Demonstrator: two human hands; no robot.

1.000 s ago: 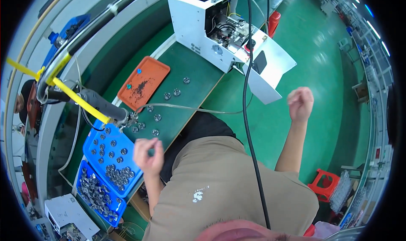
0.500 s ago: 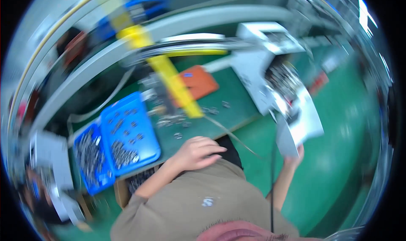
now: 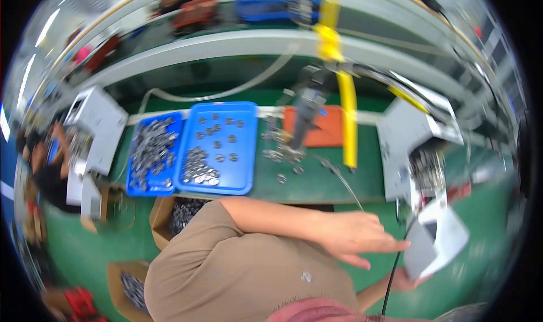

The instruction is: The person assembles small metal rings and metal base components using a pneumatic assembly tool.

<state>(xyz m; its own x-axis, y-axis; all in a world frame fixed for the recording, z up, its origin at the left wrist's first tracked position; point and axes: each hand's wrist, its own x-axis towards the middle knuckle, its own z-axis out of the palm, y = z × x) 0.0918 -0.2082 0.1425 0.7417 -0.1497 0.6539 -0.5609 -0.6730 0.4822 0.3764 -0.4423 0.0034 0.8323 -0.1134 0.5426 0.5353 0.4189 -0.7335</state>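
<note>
My left hand (image 3: pixel 362 234) stretches across my body to the right, fingers apart and holding nothing, its fingertips close to a white tilted panel (image 3: pixel 438 240) of the white machine (image 3: pixel 407 135). My right hand (image 3: pixel 403 279) shows only in part below that panel, next to a black cable (image 3: pixel 393 277); its grip is hidden. On the green bench (image 3: pixel 317 183) lie loose round metal parts (image 3: pixel 281 178), and a thin wire (image 3: pixel 342 178) runs across it.
Two blue trays (image 3: pixel 240 180) (image 3: pixel 136 189) of metal parts sit at the left, an orange tray (image 3: pixel 328 127) behind the tool head (image 3: pixel 305 110). A yellow bar (image 3: pixel 348 118) hangs over the bench. Cardboard boxes (image 3: pixel 161 217) of parts stand below. Another person (image 3: pixel 48 175) works at the far left.
The view has swung left to right along the bench. My left hand has moved from in front of my chest out to the right toward the white panel; my right hand stays under it.
</note>
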